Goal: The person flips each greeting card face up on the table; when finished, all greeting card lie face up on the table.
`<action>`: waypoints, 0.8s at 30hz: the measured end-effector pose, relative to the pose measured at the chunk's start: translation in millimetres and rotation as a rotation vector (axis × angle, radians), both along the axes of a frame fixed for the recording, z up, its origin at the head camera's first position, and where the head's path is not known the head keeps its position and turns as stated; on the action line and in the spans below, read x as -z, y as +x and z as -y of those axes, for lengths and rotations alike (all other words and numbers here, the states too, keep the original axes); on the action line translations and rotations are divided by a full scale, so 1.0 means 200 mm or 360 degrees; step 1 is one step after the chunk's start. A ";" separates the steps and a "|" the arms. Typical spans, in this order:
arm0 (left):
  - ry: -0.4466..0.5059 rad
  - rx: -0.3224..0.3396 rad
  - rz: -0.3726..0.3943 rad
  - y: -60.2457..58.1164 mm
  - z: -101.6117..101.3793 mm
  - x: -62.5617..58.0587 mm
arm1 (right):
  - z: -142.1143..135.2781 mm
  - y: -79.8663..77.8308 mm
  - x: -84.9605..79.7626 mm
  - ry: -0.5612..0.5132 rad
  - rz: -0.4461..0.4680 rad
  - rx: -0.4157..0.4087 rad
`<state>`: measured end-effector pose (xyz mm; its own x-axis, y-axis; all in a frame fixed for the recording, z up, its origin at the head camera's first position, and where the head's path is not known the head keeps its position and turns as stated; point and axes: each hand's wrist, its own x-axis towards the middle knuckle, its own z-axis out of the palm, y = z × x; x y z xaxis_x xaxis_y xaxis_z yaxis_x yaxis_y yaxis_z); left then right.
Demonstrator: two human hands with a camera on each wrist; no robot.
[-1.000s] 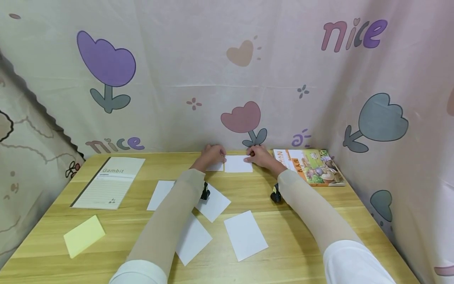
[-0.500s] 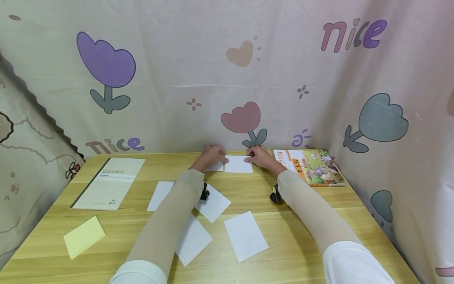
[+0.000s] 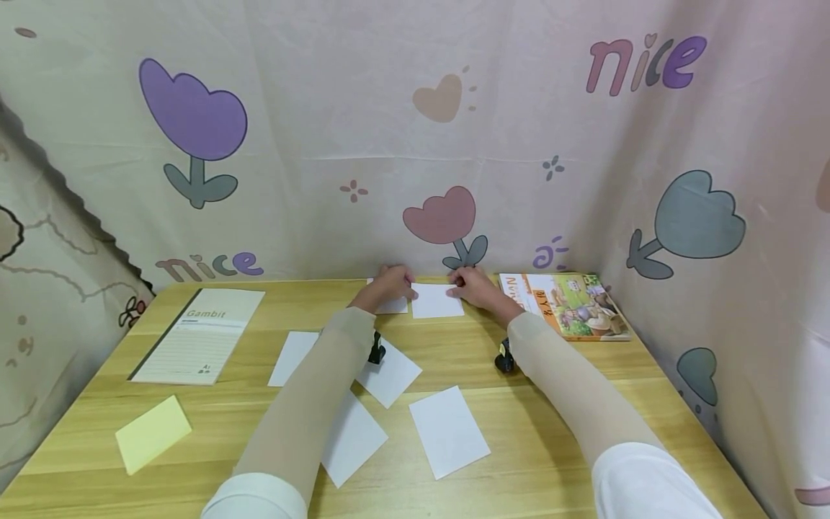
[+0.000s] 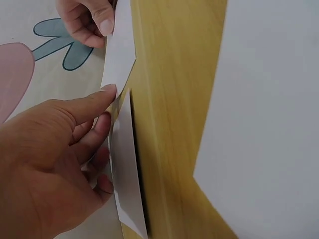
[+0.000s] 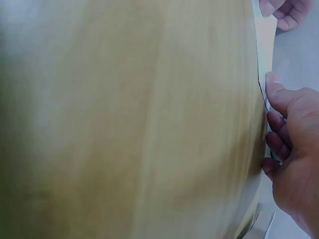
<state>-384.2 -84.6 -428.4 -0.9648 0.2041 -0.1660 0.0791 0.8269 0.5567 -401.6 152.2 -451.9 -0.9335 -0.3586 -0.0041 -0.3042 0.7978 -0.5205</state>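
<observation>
A small white paper card (image 3: 437, 303) is at the back edge of the table, between the two hands. My left hand (image 3: 390, 282) pinches its left edge between thumb and fingers. The right side is pinched by my right hand (image 3: 476, 286), with the thumb on the near face. In the left wrist view a second white card (image 4: 127, 174) stands beside the first one, tilted, below the left thumb. Part of that second card is hidden behind the left hand in the head view. The right wrist view shows the held card (image 5: 264, 42) nearly edge-on.
Several white sheets (image 3: 449, 432) lie on the wooden table (image 3: 551, 461), some partly under the left forearm. A Gambit notebook (image 3: 197, 335) and a yellow paper (image 3: 153, 434) are at left. An illustrated book (image 3: 577, 303) lies at back right. A printed curtain (image 3: 311, 130) hangs behind.
The held white card has shifted very slightly right and nearer. More of the second card's upper left corner shows beside the left hand. Both hands keep their pinch.
</observation>
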 end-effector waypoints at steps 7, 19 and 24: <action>0.0190 0.0045 0.0028 0.00 0.01 -0.02 | -0.03 0.03 -0.02 -0.0190 0.0047 0.0019; 0.0838 0.0111 0.0027 0.15 0.09 -0.12 | -0.01 0.23 -0.13 -0.0893 0.0179 0.0034; 0.0982 0.0134 -0.0031 0.27 0.15 -0.15 | -0.01 0.40 -0.22 -0.1063 0.0221 -0.0006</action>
